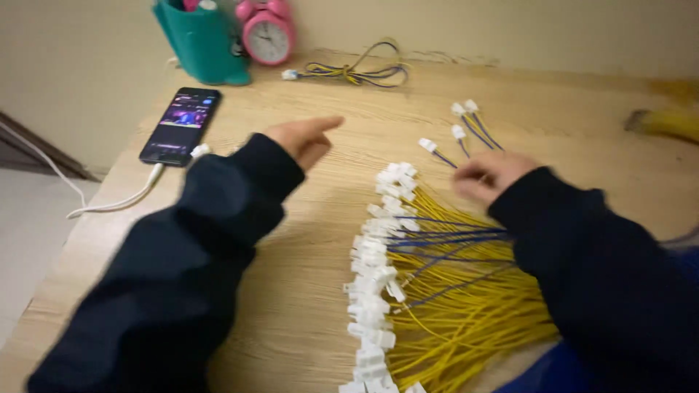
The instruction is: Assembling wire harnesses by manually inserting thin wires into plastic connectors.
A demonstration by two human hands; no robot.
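My left hand point(304, 138) hovers above the wooden table point(306, 291), index finger stretched toward the right, holding nothing. My right hand point(486, 177) is blurred, its fingers curled close to a few loose wires with white connectors point(460, 124); whether it grips one I cannot tell. Below both hands lies a large fan of yellow and blue wires point(466, 291), their white plug connectors point(375, 276) lined up in a curved row. Both arms wear dark sleeves.
A smartphone point(180, 125) with a lit screen and a white cable lies at the left. A teal holder point(204, 40), a pink alarm clock point(267, 30) and a tied wire bundle point(357, 73) sit at the back. A yellow object point(666, 122) lies far right.
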